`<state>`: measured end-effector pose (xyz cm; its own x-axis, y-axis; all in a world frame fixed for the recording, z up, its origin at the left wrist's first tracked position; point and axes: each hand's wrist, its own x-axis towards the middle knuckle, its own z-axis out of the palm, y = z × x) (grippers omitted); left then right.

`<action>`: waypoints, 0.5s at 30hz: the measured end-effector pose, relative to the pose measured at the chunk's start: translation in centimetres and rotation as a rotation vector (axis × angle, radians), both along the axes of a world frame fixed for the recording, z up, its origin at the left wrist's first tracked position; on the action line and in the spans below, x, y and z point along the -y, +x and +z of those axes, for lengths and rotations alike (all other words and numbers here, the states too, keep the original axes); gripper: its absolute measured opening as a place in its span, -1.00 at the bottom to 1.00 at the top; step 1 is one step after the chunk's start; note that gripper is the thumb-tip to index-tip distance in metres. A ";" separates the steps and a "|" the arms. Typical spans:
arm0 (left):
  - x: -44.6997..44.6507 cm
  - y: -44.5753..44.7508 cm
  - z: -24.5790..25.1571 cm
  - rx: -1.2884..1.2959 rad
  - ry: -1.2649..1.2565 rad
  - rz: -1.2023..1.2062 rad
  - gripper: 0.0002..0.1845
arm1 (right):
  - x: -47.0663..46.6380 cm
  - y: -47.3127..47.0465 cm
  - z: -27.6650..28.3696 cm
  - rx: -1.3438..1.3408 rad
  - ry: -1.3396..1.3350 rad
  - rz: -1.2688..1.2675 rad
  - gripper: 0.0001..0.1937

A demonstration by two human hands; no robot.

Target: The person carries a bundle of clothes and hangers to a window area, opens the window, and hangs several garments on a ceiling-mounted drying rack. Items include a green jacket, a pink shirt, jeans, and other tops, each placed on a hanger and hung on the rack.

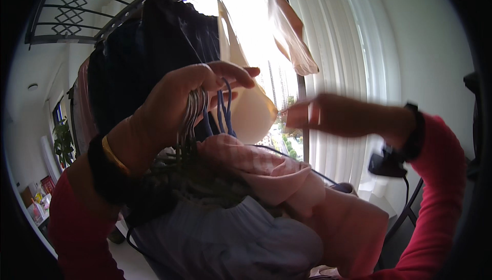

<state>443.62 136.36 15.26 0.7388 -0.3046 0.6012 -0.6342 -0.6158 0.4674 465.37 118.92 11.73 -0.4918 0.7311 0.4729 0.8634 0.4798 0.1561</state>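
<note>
My left hand [173, 99] is hooked through the tops of several hangers, some of bare metal wire [190, 114] and some blue [226, 114]. Below it hang garments: a pink one [261, 164] and a grey-blue one with gathered fabric [230, 234]. To the right, my right hand [319, 112] is blurred, its fingers pointing left towards the edge of a cream cloth item [253, 114]. Whether its fingertips touch that edge cannot be told. Dark garments [153, 49] hang from the rack behind my left hand.
A black metal drying rack [119, 18] spans the top left. A translucent bag-like item [292, 30] hangs before the bright window. White curtains [342, 49] cover the right side. A small black device [386, 164] with a cable is below my right wrist.
</note>
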 end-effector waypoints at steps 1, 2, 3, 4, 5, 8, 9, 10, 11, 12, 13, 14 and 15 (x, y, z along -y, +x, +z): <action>0.1 0.1 0.1 -0.050 -0.050 0.027 -0.70 | 0.9 -1.0 -2.4 -0.299 -0.327 -0.061 -0.68; 0.3 0.7 0.1 -0.019 0.008 0.017 -0.70 | 1.8 -1.7 -4.0 -0.551 -0.618 0.004 -0.66; 0.6 1.2 0.2 0.013 0.069 0.006 -0.70 | 2.6 -2.2 -5.0 -0.681 -0.636 -0.017 -0.65; 1.0 1.7 0.1 0.074 0.158 -0.030 -0.76 | 3.4 -2.5 -5.8 -0.809 -0.653 0.029 -0.64; 1.4 2.2 0.0 0.047 0.165 -0.095 -0.81 | 4.2 -2.8 -6.3 -0.946 -0.675 0.077 -0.63; 3.1 3.1 -0.2 0.100 0.266 -0.126 -0.75 | 7.1 -3.5 -6.7 -0.937 -0.506 -0.108 -0.64; 3.7 3.1 -0.2 0.009 0.124 -0.062 -0.72 | 8.2 -3.7 -6.8 -1.033 -0.485 -0.052 -0.63; 4.3 3.0 -0.2 -0.051 -0.003 -0.138 -0.68 | 9.2 -3.8 -6.8 -1.128 -0.472 -0.046 -0.63; 4.9 2.9 -0.1 -0.133 -0.104 -0.158 -0.64 | 10.2 -4.0 -6.9 -1.234 -0.461 -0.082 -0.62; 5.5 2.8 -0.1 -0.210 -0.199 -0.215 -0.59 | 11.1 -4.2 -6.9 -1.239 -0.426 -0.080 -0.61; 6.0 3.0 -0.2 -0.216 -0.230 -0.239 -0.49 | 11.9 -4.4 -6.9 -1.255 -0.393 -0.120 -0.60; 6.5 3.1 -0.3 -0.209 -0.216 -0.207 -0.51 | 12.8 -4.7 -6.8 -1.267 -0.360 -0.160 -0.60; 6.9 3.3 -0.4 -0.208 -0.203 -0.216 -0.53 | 13.5 -4.9 -6.7 -1.259 -0.362 -0.074 -0.59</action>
<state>446.88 129.47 14.83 0.7833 -0.3569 0.5090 -0.6180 -0.3591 0.6994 460.43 105.45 5.02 0.1865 0.9185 0.3486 0.3476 0.2702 -0.8979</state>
